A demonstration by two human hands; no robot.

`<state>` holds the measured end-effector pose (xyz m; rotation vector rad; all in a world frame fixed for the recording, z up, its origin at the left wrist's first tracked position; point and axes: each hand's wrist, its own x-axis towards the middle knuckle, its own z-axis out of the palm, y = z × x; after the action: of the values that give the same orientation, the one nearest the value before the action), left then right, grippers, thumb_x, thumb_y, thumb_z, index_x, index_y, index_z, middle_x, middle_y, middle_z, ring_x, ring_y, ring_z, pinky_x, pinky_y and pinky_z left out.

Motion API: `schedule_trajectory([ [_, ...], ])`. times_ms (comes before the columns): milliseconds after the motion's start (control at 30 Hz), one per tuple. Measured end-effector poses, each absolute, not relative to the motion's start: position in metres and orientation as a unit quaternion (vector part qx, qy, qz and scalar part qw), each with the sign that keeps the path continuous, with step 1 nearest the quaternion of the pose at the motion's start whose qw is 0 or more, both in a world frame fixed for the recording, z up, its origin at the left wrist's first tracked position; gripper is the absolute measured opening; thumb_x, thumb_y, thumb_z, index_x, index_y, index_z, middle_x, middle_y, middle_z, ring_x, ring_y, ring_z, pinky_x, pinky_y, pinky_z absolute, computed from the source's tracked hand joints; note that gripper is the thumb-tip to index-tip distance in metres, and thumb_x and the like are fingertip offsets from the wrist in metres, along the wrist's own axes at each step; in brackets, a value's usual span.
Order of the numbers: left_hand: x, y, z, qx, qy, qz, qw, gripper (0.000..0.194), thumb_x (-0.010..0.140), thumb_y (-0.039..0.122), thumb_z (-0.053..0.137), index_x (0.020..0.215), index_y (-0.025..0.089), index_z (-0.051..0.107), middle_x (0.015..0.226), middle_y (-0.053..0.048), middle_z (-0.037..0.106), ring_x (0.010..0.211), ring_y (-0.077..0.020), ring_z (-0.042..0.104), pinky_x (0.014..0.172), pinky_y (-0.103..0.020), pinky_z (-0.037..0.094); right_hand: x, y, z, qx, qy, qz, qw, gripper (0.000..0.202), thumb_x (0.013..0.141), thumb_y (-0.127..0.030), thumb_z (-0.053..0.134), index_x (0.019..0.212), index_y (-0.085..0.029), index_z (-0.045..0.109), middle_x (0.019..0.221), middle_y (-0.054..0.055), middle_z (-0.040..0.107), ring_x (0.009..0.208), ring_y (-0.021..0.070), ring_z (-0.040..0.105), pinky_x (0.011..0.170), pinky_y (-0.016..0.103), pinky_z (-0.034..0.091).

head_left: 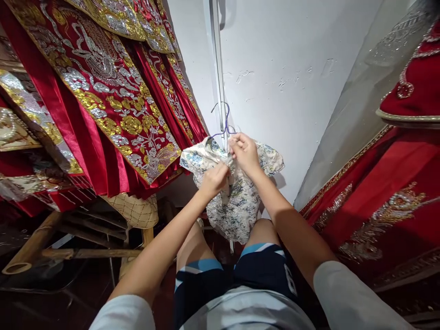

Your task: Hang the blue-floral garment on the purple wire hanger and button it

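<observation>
In front of me a small floral short-sleeved shirt (233, 208), cream with blue print, hangs on a purple hanger (226, 120). My left hand (215, 178) is closed on the shirt's front, a little below the neckline. At the collar, my right hand (244, 152) has thumb and fingers pinched together on the cloth near the neck opening. Both hands are close together at the centre of the shirt. What exactly lies between the fingertips is too small to make out.
A metal pole (216, 64) runs up the white wall (288, 68) behind the hanger. Red embroidered costumes (113, 87) with gold and silver hang at left, above a bamboo frame (85, 253). More red garments (395, 192), partly under clear plastic (343, 114), hang at right.
</observation>
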<state>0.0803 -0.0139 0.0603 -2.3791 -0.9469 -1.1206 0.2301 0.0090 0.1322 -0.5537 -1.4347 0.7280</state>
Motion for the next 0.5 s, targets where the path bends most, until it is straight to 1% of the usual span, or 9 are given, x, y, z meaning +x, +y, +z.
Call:
schedule_trajectory([
  [67,0.081,-0.022,0.032,-0.878,-0.324,-0.335,0.110,0.016,0.090,0.014,0.041,0.084,0.021,0.055,0.074,-0.003,0.052,0.062,-0.0165,0.049,0.059,-0.026,0.035,0.242,0.011,0.144,-0.233,-0.607,0.320,0.689,0.031,0.089,-0.053,0.061,0.085,-0.024,0.052,0.063,-0.005,0.048,0.050,0.0096,0.044,0.046,0.024,0.035],
  [133,0.082,-0.030,0.007,-0.884,-0.333,-0.321,0.068,0.012,0.090,0.016,0.043,0.088,0.021,0.054,0.075,-0.003,0.055,0.063,-0.0169,0.051,0.061,-0.027,0.038,0.261,0.010,0.154,-0.225,-0.590,0.324,0.705,0.032,0.088,-0.053,0.062,0.083,-0.024,0.051,0.062,-0.005,0.046,0.048,0.0085,0.042,0.045,0.023,0.032],
  [200,0.083,-0.034,-0.004,-0.851,-0.367,-0.370,0.059,0.007,0.093,0.022,0.047,0.093,0.021,0.053,0.080,-0.004,0.058,0.071,-0.0184,0.055,0.070,-0.029,0.042,0.283,0.002,0.160,-0.226,-0.586,0.337,0.702,0.032,0.088,-0.052,0.062,0.080,-0.024,0.050,0.061,-0.005,0.043,0.048,0.0085,0.042,0.046,0.023,0.031],
  [267,0.085,-0.031,0.003,-0.785,-0.411,-0.458,0.071,0.009,0.094,0.028,0.050,0.099,0.020,0.051,0.089,-0.006,0.059,0.084,-0.0209,0.057,0.080,-0.033,0.043,0.308,-0.014,0.159,-0.234,-0.582,0.350,0.695,0.032,0.088,-0.053,0.059,0.077,-0.024,0.050,0.059,-0.005,0.036,0.048,0.0094,0.040,0.047,0.025,0.030],
  [333,0.086,-0.022,0.023,-0.711,-0.446,-0.537,0.088,0.021,0.092,0.031,0.055,0.107,0.019,0.050,0.101,-0.010,0.057,0.097,-0.0241,0.055,0.089,-0.039,0.043,0.333,-0.035,0.152,-0.249,-0.577,0.364,0.687,0.034,0.088,-0.055,0.053,0.073,-0.025,0.048,0.057,-0.005,0.028,0.047,0.0111,0.035,0.049,0.027,0.030],
  [367,0.086,-0.014,0.036,-0.683,-0.457,-0.562,0.095,0.030,0.089,0.032,0.058,0.114,0.018,0.048,0.110,-0.012,0.055,0.105,-0.0263,0.052,0.094,-0.042,0.041,0.343,-0.047,0.145,-0.261,-0.572,0.373,0.682,0.035,0.088,-0.056,0.051,0.071,-0.026,0.045,0.056,-0.005,0.024,0.047,0.0119,0.033,0.049,0.029,0.030],
  [433,0.084,0.004,0.060,-0.652,-0.475,-0.584,0.088,0.054,0.081,0.034,0.068,0.127,0.019,0.044,0.127,-0.017,0.047,0.120,-0.0313,0.045,0.103,-0.049,0.037,0.361,-0.069,0.128,-0.293,-0.557,0.391,0.672,0.038,0.086,-0.059,0.047,0.067,-0.027,0.039,0.054,-0.006,0.017,0.045,0.0134,0.027,0.050,0.031,0.028],
  [500,0.079,0.023,0.080,-0.626,-0.503,-0.593,0.055,0.073,0.072,0.030,0.075,0.135,0.021,0.040,0.139,-0.019,0.039,0.131,-0.0359,0.037,0.108,-0.054,0.032,0.373,-0.086,0.106,-0.326,-0.532,0.380,0.683,0.043,0.085,-0.062,0.045,0.063,-0.028,0.029,0.052,-0.006,0.014,0.045,0.0145,0.022,0.050,0.033,0.029],
])
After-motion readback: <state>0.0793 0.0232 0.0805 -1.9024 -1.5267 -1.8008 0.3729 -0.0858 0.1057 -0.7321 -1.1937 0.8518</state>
